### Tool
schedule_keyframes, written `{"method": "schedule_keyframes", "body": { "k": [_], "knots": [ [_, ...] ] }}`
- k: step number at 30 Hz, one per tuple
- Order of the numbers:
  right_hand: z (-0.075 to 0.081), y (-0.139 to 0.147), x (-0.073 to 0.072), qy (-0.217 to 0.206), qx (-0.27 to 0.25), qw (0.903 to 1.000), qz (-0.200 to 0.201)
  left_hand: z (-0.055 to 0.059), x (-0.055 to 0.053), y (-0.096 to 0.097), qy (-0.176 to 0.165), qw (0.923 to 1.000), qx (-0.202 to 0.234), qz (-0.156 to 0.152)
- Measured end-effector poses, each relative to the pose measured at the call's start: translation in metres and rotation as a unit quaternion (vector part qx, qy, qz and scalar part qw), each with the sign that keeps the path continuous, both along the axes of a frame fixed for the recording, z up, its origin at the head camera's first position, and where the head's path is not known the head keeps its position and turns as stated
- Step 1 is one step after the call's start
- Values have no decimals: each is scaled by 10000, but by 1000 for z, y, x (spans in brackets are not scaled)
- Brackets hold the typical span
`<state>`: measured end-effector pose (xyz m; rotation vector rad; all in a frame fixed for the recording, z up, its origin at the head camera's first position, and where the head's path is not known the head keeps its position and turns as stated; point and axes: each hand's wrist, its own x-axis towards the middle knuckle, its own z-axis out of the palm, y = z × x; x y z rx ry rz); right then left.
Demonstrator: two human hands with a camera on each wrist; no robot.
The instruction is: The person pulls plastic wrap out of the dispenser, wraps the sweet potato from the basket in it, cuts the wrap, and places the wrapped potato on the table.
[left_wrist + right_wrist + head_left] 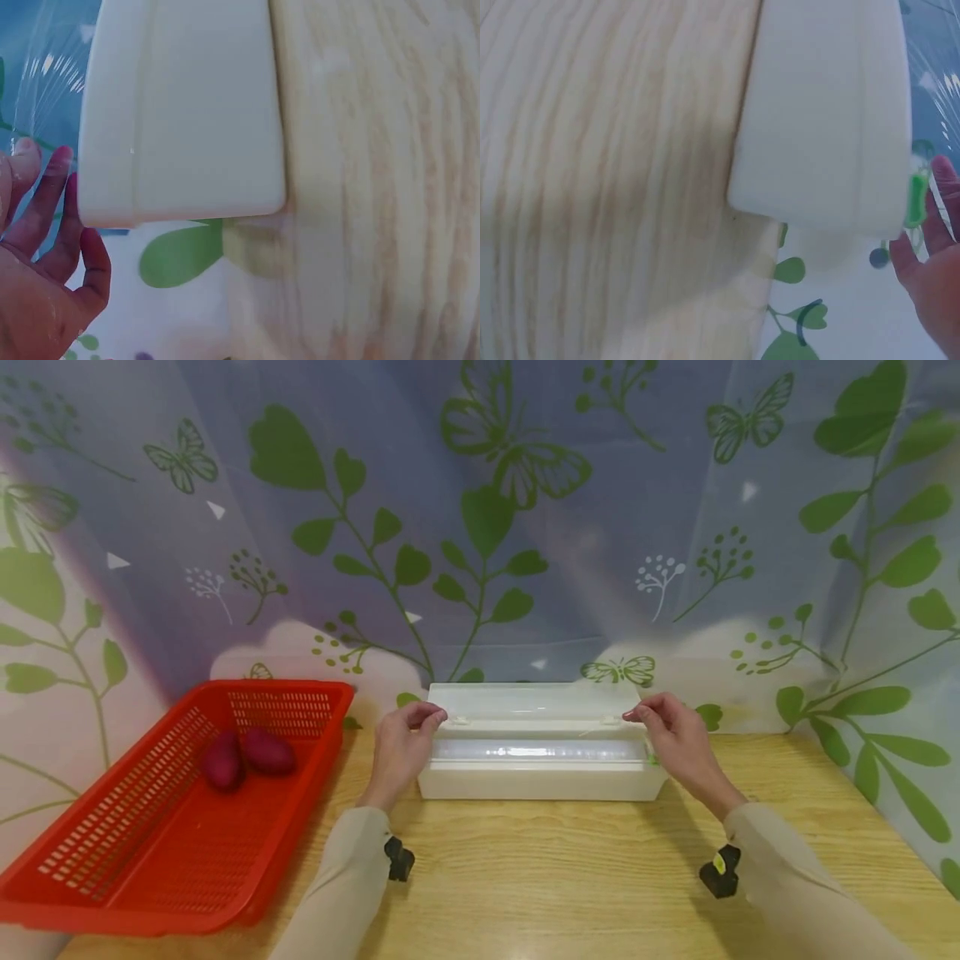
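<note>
A white cling film dispenser (pixel 540 783) sits on the table with its lid (pixel 532 697) raised at the back. A roll of clear film (pixel 536 750) lies inside it. At the dispenser's left end my left hand (pixel 397 752) pinches the edge of the clear film between thumb and forefinger. My right hand (pixel 678 747) pinches the film at the other end. Shiny wrinkled cling film (pixel 56 67) stretches from the fingers in the left wrist view. A green piece (pixel 917 201) shows at the dispenser's right end, near the right fingers.
On the left stands a red plastic basket (pixel 281 852) with two purple oval vegetables (pixel 268 752) inside. A wood-grain tabletop (pixel 540 877) spreads in front of the dispenser. Behind hangs a curtain (pixel 570 568) with green leaves and butterflies.
</note>
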<state>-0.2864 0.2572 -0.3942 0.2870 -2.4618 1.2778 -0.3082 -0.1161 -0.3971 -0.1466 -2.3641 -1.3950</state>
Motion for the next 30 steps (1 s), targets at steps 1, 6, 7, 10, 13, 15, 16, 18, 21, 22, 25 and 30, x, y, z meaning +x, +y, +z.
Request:
{"method": "schedule_keyframes", "body": {
  "k": [1,6,7,10,13,15,16,18,21,22,25,30],
  "knots": [
    [1,0,0,-15,-157,9999,47,1,0,0,68,10000,41,-39],
    [8,-1,-1,-108,-1059,9932,475,8,1,3,212,9985,349,-371],
    [9,-1,-1,-133,-1223,9908,567,9,1,3,189,9980,411,-446],
    [14,-1,-1,-182,-1489,9862,697,14,3,4,71,9968,494,-631],
    [19,0,-1,-217,-1642,9832,772,19,4,4,-17,9951,586,-795],
    [23,1,-1,-204,-1783,9800,857,23,4,3,-28,9944,608,-861],
    [24,1,-1,-189,-1852,9783,909,24,5,3,-17,9941,621,-886],
    [28,2,0,-150,-2009,9741,1029,27,5,3,38,9939,630,-900],
    [32,3,0,-83,-2206,9685,1151,32,5,3,173,9938,626,-904],
    [34,4,1,-65,-2220,9681,1163,33,5,3,225,9938,626,-887],
    [38,4,2,-38,-2308,9656,1200,36,6,4,370,9935,644,-858],
    [45,3,5,3,-2349,9646,1198,42,7,4,420,9894,921,-1040]
  ]
}}
